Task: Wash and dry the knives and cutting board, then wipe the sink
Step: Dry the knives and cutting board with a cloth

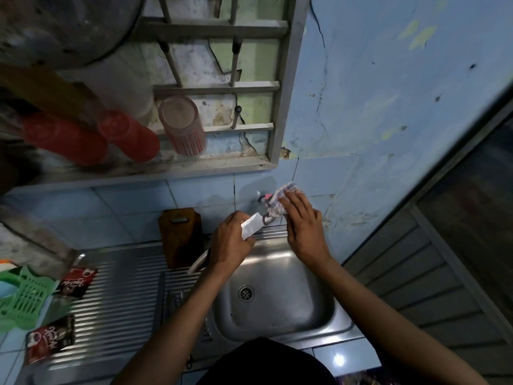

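1. Both hands are up at the back rim of the sink [277, 315], right where the steel meets the blue tiled wall [374, 93], so there's little room behind them.
2. The left hand [230, 243] has its grip curled around a knife; the pale blade [251, 227] pokes out toward the wall and a light handle end [198, 263] shows below the wrist.
3. The right hand [302, 226] presses a checked cloth [280, 200] with fairly straight fingers, against the wall by the tap [262, 202]. The tap is mostly hidden behind cloth and blade.
4. Just left of the left hand, the brown cutting board [181, 237] stands upright against the tiles at the back of the ribbed drainboard [125, 301].
5. The basin lies open below the forearms, drain [246, 293] in plain sight.
6. A second knife? Dark shapes on the drainboard beside the left forearm are too dim to name.
7. At the far left sit a green basket [25, 298], cut off by the frame edge, and two red sachets [50, 339].
8. Overhead, a rack [216, 90] holds an upturned glass [183, 126] and blurred red cups [127, 134].
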